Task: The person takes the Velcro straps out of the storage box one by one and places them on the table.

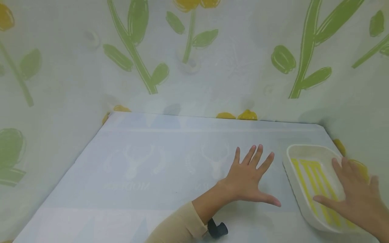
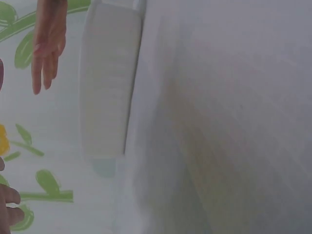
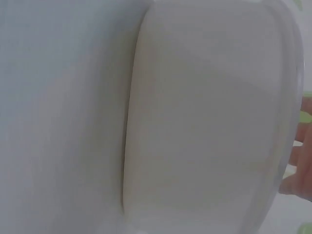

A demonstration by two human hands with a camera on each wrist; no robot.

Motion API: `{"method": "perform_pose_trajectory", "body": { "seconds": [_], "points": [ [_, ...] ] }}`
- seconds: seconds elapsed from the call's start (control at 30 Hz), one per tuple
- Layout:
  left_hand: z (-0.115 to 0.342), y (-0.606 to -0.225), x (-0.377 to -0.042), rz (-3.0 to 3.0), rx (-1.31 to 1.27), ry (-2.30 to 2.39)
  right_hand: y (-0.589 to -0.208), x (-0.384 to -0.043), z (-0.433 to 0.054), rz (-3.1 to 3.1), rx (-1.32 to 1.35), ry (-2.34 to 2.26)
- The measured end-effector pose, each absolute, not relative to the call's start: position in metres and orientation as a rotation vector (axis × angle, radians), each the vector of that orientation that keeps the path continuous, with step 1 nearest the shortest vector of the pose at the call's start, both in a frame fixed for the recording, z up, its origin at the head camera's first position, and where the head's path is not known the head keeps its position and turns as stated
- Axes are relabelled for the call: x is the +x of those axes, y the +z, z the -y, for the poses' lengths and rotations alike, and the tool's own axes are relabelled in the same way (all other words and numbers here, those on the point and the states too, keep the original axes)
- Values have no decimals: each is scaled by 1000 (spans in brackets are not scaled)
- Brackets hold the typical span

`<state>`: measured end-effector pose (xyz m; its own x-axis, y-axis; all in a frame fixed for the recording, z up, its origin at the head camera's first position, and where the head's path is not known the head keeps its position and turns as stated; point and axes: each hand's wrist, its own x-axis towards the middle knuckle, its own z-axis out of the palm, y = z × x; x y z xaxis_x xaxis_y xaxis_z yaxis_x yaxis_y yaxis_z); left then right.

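A white oblong basin (image 1: 305,216) with yellow stripes on its inside bottom sits at the right side of the table. My right hand (image 1: 355,192) hovers over the basin's right part, fingers spread, holding nothing. To the left of the basin, my left hand (image 1: 247,177) is held above the table with its fingers fanned out and its thumb pointing toward the basin. In the left wrist view the basin's side wall (image 2: 109,78) stands on the table, with the right hand (image 2: 48,46) beyond it. The right wrist view is mostly filled by the basin's outer wall (image 3: 204,117).
The table (image 1: 91,175) has a pale cover with faint deer-head prints and mirrored lettering. A curtain-like backdrop (image 1: 231,77) with green stems and yellow flowers surrounds its far and side edges. A small black device (image 1: 217,229) sits at the left wrist.
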<state>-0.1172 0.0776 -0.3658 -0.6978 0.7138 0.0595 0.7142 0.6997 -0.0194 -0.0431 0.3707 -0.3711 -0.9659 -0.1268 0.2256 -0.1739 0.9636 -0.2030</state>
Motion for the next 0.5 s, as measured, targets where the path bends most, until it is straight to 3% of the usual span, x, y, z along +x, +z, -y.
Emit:
{"method": "perform_pose_trajectory", "body": {
  "seconds": [0.27, 0.5],
  "points": [
    [-98, -356, -103, 2958, -1251, -88, -383, -34, -393, 2909, 163, 513],
    [-117, -359, -99, 3037, -1128, -402, -382, -27, -405, 2921, 57, 446]
  ]
}}
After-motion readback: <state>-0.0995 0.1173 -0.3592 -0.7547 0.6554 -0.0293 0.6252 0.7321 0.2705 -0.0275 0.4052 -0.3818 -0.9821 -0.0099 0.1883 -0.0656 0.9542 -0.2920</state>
